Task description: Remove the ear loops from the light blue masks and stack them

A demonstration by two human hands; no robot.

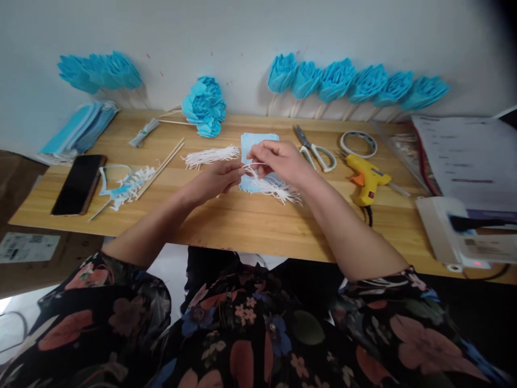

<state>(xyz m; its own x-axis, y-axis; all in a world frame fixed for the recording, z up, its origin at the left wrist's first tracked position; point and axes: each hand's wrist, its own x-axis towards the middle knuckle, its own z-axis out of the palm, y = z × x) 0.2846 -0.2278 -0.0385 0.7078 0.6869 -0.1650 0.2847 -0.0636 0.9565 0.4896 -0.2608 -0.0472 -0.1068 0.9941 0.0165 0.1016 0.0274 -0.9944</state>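
Observation:
My left hand (218, 179) is closed in a pinch on thin white elastic cords (251, 171). Close beside it, my right hand (278, 159) pinches a strand of the same cords, its fingers bent. Both hands are over a stack of light blue fabric sheets (259, 139). Loose cord ends (278, 189) fan out below the right hand; whether they are held or lie on the sheets I cannot tell. A separate bundle of white cords (212, 156) lies on the table just beyond my left hand.
On the right are scissors (311, 146), a tape roll (358, 143), a yellow glue gun (367, 178) and a white power strip (440, 226). A phone (77, 185), sticks (161, 168) and blue masks (81, 129) lie left. Blue fabric flowers (337, 80) lean against the wall.

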